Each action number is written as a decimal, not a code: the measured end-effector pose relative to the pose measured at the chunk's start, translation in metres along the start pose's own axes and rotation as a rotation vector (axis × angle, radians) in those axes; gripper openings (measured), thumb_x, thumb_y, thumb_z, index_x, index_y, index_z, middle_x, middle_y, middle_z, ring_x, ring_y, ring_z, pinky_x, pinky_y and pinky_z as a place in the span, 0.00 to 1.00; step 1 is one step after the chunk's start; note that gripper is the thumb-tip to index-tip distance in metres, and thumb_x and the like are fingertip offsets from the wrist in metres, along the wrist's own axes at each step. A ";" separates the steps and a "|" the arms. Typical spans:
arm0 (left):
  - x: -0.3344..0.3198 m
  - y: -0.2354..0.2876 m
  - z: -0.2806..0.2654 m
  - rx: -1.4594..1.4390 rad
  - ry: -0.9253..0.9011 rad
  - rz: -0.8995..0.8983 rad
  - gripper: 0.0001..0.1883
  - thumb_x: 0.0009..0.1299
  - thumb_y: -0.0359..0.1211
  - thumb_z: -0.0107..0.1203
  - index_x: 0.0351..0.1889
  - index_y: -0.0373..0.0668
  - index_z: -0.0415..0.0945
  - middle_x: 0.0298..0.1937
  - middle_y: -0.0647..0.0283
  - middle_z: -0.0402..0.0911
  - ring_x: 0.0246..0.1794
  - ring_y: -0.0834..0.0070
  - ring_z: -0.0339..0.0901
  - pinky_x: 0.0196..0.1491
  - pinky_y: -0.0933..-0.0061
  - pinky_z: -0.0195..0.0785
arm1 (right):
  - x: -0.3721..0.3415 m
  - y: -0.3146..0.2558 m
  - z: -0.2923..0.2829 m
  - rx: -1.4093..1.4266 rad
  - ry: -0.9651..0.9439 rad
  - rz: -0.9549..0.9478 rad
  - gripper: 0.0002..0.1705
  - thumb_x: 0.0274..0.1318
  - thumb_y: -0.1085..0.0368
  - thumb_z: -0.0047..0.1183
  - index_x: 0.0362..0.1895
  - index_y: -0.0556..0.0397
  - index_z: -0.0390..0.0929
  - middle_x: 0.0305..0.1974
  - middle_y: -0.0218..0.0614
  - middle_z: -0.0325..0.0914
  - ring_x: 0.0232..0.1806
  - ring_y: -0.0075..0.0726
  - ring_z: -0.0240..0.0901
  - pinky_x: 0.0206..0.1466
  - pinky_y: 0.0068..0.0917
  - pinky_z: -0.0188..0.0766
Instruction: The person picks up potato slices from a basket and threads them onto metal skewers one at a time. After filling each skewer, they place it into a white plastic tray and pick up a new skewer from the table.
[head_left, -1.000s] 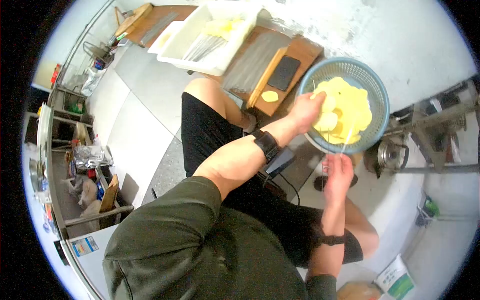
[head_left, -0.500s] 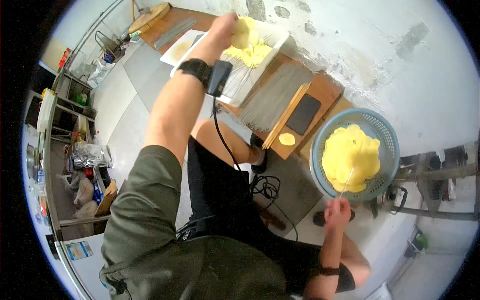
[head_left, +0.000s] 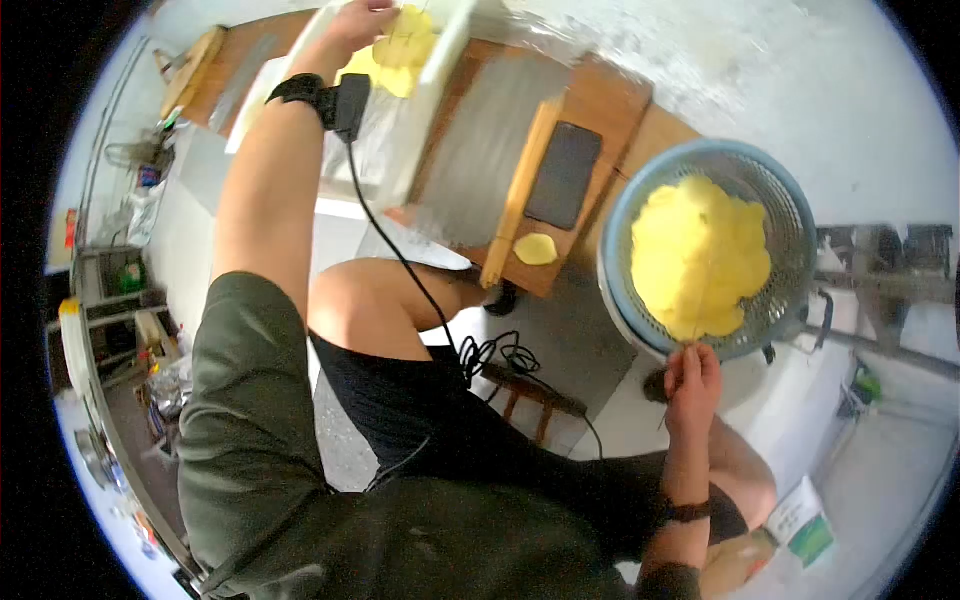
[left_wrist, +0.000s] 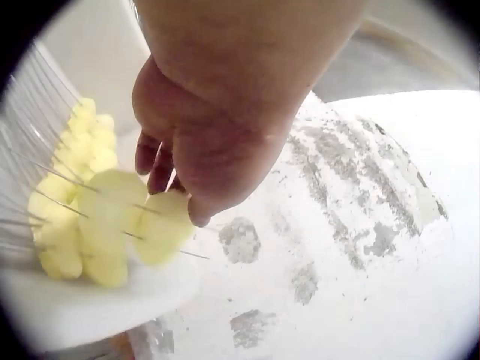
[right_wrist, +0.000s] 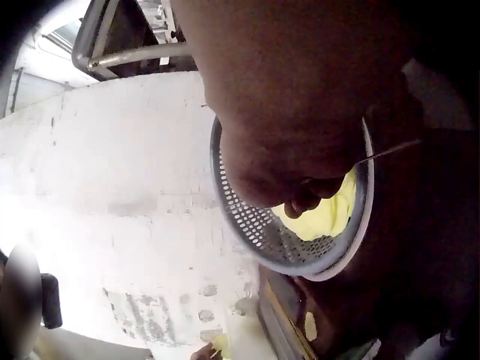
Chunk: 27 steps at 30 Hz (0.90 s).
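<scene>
My left hand [head_left: 358,28] is over the white tub [head_left: 445,75] at the upper left, its thumb and fingers gripping yellow potato slices [left_wrist: 166,225] threaded on thin skewers. More skewered slices [left_wrist: 86,146] lie beside them in the tub, bare skewer ends fanning left in the left wrist view. At the near rim of the blue-grey colander [head_left: 795,225], my right hand [head_left: 692,392] pinches a thin skewer [right_wrist: 397,148]. A heap of potato slices [head_left: 700,255] fills the middle of the colander.
Between tub and colander, a wooden board [head_left: 615,95] bears many thin skewers [head_left: 480,150], light wooden sticks [head_left: 522,190], a black phone [head_left: 565,175] and a single slice [head_left: 536,249]. A knife [head_left: 430,250] lies near the left knee. A black cable [head_left: 385,235] hangs from the left wrist.
My left hand has gone from the colander up to the tub, carrying potato slices, and now sits at the tub's far end. My right hand stays by the colander rim with its skewer.
</scene>
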<state>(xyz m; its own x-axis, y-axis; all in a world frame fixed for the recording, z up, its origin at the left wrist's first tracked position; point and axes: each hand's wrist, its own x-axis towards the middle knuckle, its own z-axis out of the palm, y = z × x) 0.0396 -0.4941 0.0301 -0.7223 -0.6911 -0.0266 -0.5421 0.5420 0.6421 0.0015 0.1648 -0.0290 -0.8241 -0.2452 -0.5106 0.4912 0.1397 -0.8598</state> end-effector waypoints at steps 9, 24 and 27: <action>-0.119 0.172 0.117 0.089 0.313 0.380 0.13 0.63 0.37 0.59 0.39 0.35 0.79 0.39 0.52 0.81 0.42 0.63 0.77 0.48 0.64 0.69 | -0.012 -0.032 -0.038 0.135 0.025 -0.105 0.06 0.65 0.66 0.46 0.43 0.52 0.68 0.26 0.34 0.75 0.17 0.19 0.59 0.17 0.16 0.54; -0.314 0.274 0.346 0.527 -0.595 0.504 0.48 0.51 0.60 0.63 0.67 0.45 0.61 0.67 0.46 0.58 0.66 0.46 0.57 0.64 0.52 0.58 | -0.056 -0.074 -0.160 0.325 0.113 -0.404 0.04 0.64 0.69 0.49 0.41 0.53 0.71 0.24 0.34 0.74 0.15 0.19 0.59 0.17 0.15 0.54; -0.322 0.276 0.357 0.477 -0.490 0.606 0.47 0.52 0.60 0.63 0.66 0.45 0.61 0.66 0.46 0.59 0.65 0.48 0.59 0.64 0.53 0.58 | -0.056 -0.075 -0.164 0.304 0.101 -0.457 0.04 0.64 0.68 0.49 0.42 0.54 0.71 0.24 0.33 0.74 0.16 0.19 0.59 0.17 0.14 0.55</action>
<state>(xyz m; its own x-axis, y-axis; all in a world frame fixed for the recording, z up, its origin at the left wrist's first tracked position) -0.0310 0.0486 -0.0581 -0.9836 -0.0026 -0.1805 -0.0522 0.9614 0.2703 -0.0355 0.3259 0.0637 -0.9879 -0.1209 -0.0967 0.1242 -0.2460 -0.9613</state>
